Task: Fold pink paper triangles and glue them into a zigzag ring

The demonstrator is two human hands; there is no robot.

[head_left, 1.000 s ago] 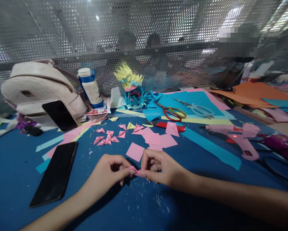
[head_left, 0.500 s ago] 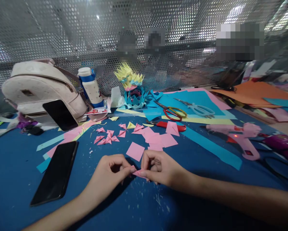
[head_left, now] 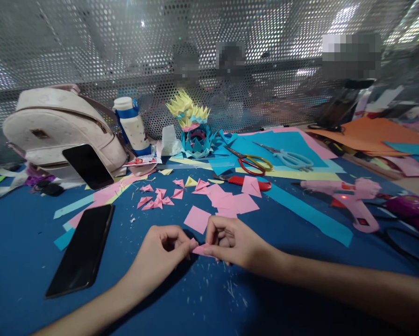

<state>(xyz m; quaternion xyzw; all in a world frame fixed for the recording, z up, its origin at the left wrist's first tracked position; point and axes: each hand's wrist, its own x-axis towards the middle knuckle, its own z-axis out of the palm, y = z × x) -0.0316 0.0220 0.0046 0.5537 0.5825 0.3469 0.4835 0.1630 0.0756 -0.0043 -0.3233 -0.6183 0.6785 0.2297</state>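
Blue table right across in front of me, pale backpack at the back left, bottle standing just beside it. Then my left hand and right hand, close together mid-table. Loose pink squares lie just beyond them, little pink triangles off to the left. Last, one small folded pink piece between my hands, both grips pinching it; can't really tell if it's touching the table.

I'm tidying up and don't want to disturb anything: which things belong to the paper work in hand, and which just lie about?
Likely part of it:
pink paper, pinched by left hand and right hand
pink squares
folded pink pieces
perhaps glue gun, its light on

Likely just lying about:
flat phone
propped phone
backpack
bottle
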